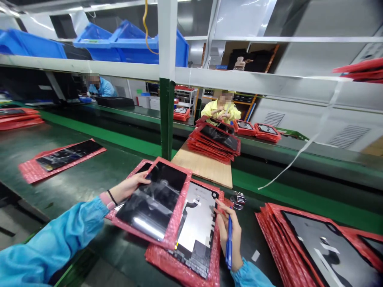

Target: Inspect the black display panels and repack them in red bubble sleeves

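My left hand (129, 187) grips a glossy black tablet screen (154, 195) by its upper left edge, thumb on top. The screen lies on pink bubble wrap and is tilted over a second screen. That second tablet screen (196, 219) shows its silver back, with black tape and a flex cable, and rests on red bubble wrap (179, 265). A blue pen (229, 241) is held in my right hand (235, 227), whose fingertips meet the right edge of the silver-backed screen. Another black screen (143, 167) peeks out behind the left one.
A tall stack of wrapped screens (299, 247) stands at the right. Another stack (214, 141) sits on a wooden board (206, 167) beside a green and white post (166, 119). At the left lies a wrapped screen (70, 154). Two people work beyond; blue bins (128, 44) fill the shelf.
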`<state>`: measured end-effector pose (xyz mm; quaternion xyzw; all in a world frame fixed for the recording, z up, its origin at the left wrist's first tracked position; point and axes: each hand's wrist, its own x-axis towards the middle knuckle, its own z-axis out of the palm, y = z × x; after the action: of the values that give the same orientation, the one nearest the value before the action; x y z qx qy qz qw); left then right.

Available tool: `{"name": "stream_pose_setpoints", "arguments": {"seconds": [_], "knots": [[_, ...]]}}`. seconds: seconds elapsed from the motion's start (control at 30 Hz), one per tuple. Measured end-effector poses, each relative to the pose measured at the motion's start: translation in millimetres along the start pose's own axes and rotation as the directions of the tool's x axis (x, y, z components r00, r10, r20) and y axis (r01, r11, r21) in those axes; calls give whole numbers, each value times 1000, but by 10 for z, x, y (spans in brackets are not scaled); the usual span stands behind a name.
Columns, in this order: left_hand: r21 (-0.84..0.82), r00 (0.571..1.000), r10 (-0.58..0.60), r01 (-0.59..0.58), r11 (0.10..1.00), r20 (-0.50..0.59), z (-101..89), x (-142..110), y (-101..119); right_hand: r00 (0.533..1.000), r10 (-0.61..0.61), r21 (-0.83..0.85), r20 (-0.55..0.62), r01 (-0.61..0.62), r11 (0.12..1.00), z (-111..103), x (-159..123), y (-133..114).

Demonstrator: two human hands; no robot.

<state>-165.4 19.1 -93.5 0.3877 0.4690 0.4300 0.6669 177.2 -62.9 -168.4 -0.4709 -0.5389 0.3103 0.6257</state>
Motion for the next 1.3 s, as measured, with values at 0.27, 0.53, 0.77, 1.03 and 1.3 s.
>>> {"name": "stream_pose_setpoints", "arguments": {"seconds": [0.27,0.53,0.77,1.03,1.3], "knots": [[144,980,42,-14,990,-197,-812,69,82,991,131,82,32,-133,988,50,-8,-95],[368,856,350,-207,907,-381,-684,189,143,977,148,30,156,-154,988,138,-125,-194],[335,989,144,-131,933,-15,294,64,-207,956,183,-240,229,-127,963,185,-253,-263],[259,990,-93,64,964,101,845,-50,-422,947,170,-325,274,-75,943,224,-283,-248],[203,982,-182,167,965,54,837,-86,-326,947,240,-178,214,-203,963,246,-282,-251]]}}
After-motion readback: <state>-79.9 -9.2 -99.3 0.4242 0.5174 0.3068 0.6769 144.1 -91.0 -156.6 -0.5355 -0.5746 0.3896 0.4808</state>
